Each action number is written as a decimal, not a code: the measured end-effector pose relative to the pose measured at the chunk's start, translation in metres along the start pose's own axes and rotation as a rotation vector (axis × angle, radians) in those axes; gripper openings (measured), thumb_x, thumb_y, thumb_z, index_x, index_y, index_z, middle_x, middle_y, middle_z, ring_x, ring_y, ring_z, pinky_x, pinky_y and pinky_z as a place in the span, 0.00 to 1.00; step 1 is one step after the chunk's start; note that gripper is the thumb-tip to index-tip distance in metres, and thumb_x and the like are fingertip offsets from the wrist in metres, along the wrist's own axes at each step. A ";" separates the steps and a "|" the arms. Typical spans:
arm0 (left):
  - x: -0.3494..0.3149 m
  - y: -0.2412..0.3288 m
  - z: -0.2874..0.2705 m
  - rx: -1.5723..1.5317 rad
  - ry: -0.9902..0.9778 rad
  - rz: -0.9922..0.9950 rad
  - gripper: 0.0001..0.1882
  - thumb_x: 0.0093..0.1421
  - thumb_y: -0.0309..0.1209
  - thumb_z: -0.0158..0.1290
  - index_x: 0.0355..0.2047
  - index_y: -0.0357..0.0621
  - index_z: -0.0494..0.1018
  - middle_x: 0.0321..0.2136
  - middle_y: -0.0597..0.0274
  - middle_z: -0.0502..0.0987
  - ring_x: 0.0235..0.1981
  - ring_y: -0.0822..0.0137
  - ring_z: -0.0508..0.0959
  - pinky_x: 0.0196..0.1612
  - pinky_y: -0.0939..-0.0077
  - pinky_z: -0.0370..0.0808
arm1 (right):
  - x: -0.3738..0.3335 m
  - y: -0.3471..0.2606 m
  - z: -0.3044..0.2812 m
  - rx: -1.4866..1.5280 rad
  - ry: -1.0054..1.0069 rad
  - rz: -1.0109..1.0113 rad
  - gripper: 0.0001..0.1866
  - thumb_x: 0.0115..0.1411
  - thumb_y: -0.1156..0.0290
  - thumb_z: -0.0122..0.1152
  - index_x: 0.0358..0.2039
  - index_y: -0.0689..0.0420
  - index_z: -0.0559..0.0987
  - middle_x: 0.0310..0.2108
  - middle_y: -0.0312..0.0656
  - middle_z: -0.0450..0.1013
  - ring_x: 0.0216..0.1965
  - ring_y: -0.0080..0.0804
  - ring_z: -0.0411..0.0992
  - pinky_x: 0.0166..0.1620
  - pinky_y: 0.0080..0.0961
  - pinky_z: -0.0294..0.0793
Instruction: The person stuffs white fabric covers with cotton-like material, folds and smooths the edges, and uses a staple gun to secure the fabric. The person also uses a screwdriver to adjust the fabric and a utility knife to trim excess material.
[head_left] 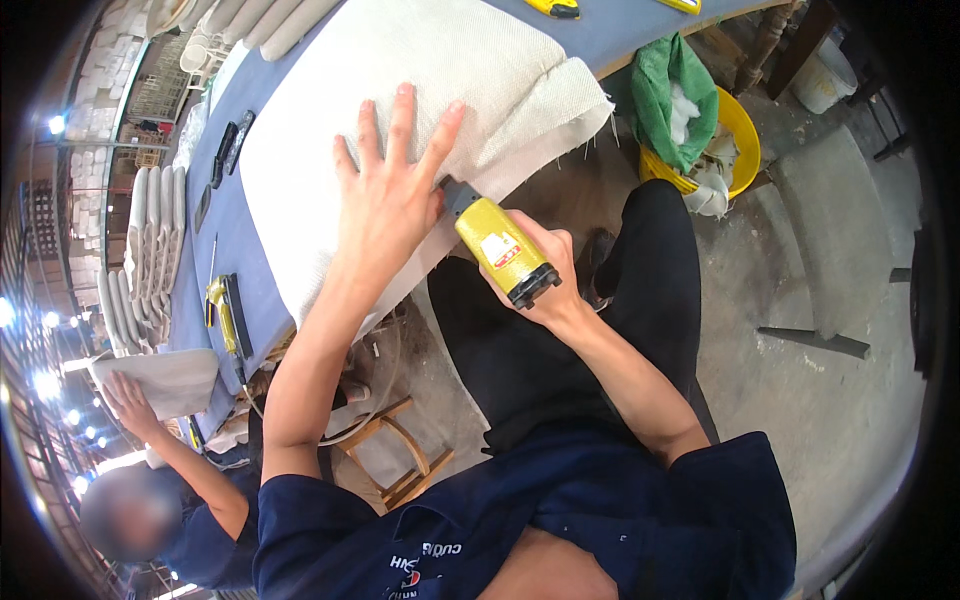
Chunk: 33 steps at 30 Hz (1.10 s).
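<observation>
A large white fabric-covered cushion (pixel 430 90) lies on a blue-topped table (pixel 235 250). My left hand (pixel 392 185) presses flat on the cushion near its front edge, fingers spread. My right hand (pixel 540 275) grips a yellow and black staple gun (pixel 500 248), whose nose points at the cushion's edge just beside my left thumb. The fabric's loose corner (pixel 570 110) is folded over at the right.
Another yellow staple gun (pixel 222 310) lies on the table's left part beside dark tools (pixel 232 145). A yellow bin (pixel 715 150) with green cloth and white scraps stands on the concrete floor. A wooden stool (pixel 395 450) sits below. At lower left, another person's hand (pixel 125 395) rests on a white cushion (pixel 165 380).
</observation>
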<state>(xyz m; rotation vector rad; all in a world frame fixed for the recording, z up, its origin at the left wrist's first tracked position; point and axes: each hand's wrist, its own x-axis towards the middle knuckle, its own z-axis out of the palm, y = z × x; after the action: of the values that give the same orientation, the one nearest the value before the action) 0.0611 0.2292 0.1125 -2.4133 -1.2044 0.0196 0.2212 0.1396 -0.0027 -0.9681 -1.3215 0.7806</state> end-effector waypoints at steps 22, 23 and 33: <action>-0.022 -0.034 0.023 -0.147 0.139 -0.154 0.28 0.78 0.54 0.39 0.76 0.79 0.60 0.79 0.55 0.54 0.76 0.30 0.54 0.68 0.12 0.49 | -0.004 0.019 -0.001 -0.086 0.008 0.161 0.20 0.54 0.73 0.75 0.46 0.65 0.81 0.34 0.48 0.84 0.33 0.42 0.86 0.39 0.30 0.82; -0.025 -0.027 0.022 -0.127 0.146 -0.150 0.28 0.76 0.52 0.45 0.75 0.83 0.61 0.79 0.56 0.54 0.75 0.29 0.56 0.67 0.12 0.52 | -0.005 0.016 0.000 -0.070 0.011 0.190 0.20 0.55 0.74 0.74 0.46 0.66 0.81 0.33 0.49 0.84 0.33 0.42 0.86 0.39 0.30 0.82; -0.039 -0.005 0.010 -0.016 0.046 -0.065 0.43 0.64 0.33 0.63 0.75 0.82 0.60 0.79 0.55 0.51 0.76 0.34 0.55 0.70 0.22 0.57 | -0.019 0.005 0.024 0.059 -0.039 0.096 0.17 0.56 0.75 0.74 0.45 0.65 0.82 0.33 0.46 0.83 0.32 0.37 0.84 0.38 0.26 0.80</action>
<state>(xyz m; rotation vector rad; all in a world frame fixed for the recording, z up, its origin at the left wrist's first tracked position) 0.0311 0.2062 0.0981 -2.3733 -1.2658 -0.0656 0.1959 0.1272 -0.0156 -0.9789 -1.2860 0.9114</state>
